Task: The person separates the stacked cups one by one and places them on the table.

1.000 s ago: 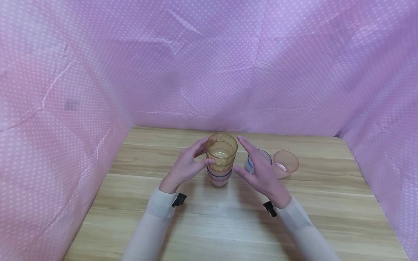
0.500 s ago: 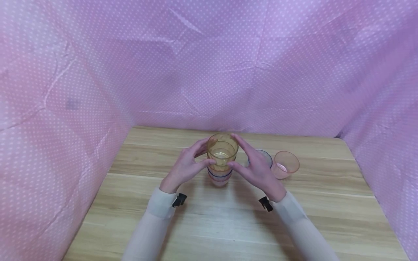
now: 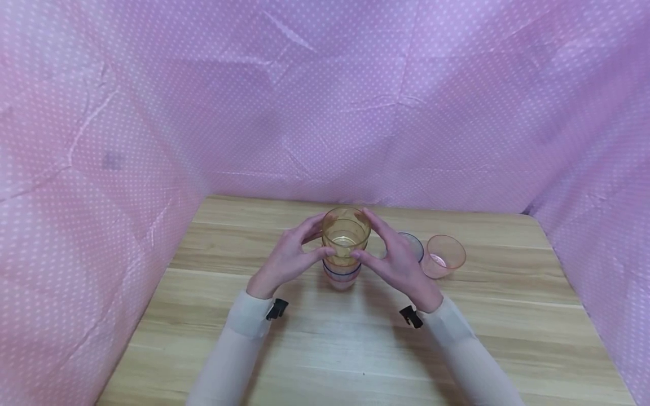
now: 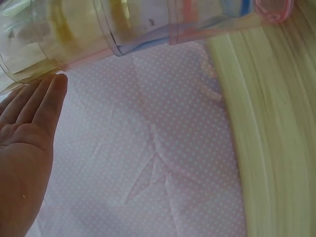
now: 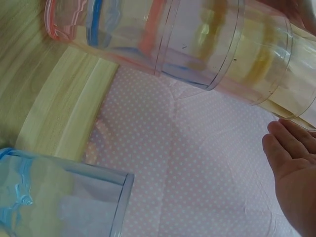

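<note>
A tall stack of nested clear tumblers [image 3: 341, 276] stands upright on the table, pink and blue-rimmed ones below, yellow-tinted ones above. At its top is a yellow tumbler [image 3: 346, 225], its mouth facing up. My left hand [image 3: 286, 259] holds this tumbler from the left, thumb at the near side and fingers behind. From the other side my right hand [image 3: 398, 265] holds it likewise, thumb in front. In the left wrist view the fingertips of the left hand [image 4: 29, 133] touch the upper cup wall. The right wrist view shows the right hand [image 5: 296, 168] at the stack's upper end.
To the right of the stack stand a blue-rimmed clear tumbler [image 3: 413, 245], partly behind my right hand, and a pink tumbler [image 3: 447, 256] next to it. The wooden table [image 3: 325, 349] is enclosed by pink dotted cloth [image 3: 304, 113] at the back and sides.
My right hand has moved left from beside the stack and taken hold of the top yellow tumbler. The left hand has stayed on it, and the stack has hardly moved.
</note>
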Demonstrator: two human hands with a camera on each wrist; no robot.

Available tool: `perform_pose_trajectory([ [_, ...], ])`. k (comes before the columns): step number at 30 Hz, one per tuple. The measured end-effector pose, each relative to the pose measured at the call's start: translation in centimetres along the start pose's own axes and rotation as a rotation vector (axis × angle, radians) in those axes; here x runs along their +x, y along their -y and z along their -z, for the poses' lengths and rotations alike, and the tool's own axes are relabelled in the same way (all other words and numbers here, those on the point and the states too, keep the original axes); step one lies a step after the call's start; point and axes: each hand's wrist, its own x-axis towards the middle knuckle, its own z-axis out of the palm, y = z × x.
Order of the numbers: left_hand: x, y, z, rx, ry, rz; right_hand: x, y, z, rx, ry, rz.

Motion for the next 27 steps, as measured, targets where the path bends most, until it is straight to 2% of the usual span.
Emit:
perform_pose_trajectory([
  [9,-0.3,1.1,0.0,0.001,0.058,0.066,0.1,0.0,-0.1,0.016,-0.002,0.004],
  [16,-0.2,1.3,-0.1,0.008,0.085,0.106,0.0,-0.1,0.1,0.024,0.001,0.006],
  [22,-0.1,1.6,-0.2,-0.019,0.076,0.080,0.2,0.1,0.3,0.051,0.035,-0.020],
  [27,-0.1,1.8,-0.3,-0.018,0.074,0.054,0.6,0.1,0.4,0.092,0.089,-0.110],
])
